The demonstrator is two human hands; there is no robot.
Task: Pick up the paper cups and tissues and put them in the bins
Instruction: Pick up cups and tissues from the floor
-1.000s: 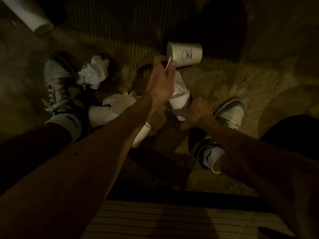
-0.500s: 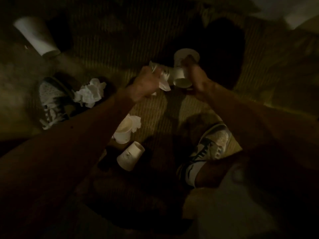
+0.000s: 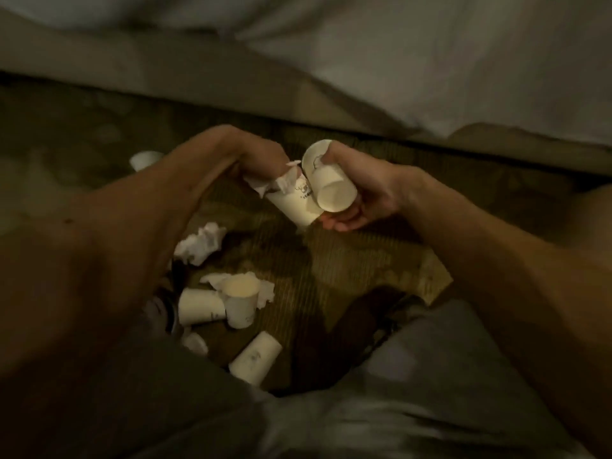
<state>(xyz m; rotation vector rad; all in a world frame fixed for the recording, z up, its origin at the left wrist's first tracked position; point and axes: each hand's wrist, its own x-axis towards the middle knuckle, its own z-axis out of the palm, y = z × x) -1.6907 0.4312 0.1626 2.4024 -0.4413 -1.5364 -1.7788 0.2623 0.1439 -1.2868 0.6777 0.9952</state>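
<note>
You have bare carpet (image 3: pixel 351 260) on the right side. On the left, the crumpled tissue (image 3: pixel 199 247), the upright cup (image 3: pixel 241 304), the lying cup (image 3: pixel 198 306) touching it and the nearer lying cup (image 3: pixel 255 357) stand in the way.

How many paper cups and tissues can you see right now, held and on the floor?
Held paper cups: 2, one in the left hand, one in the right hand.
Floor paper cups: 4.
Tissues: 3, one crumpled on the floor, one around the upright cup, one stuffed in the left hand's cup.
Total: 9.
</note>
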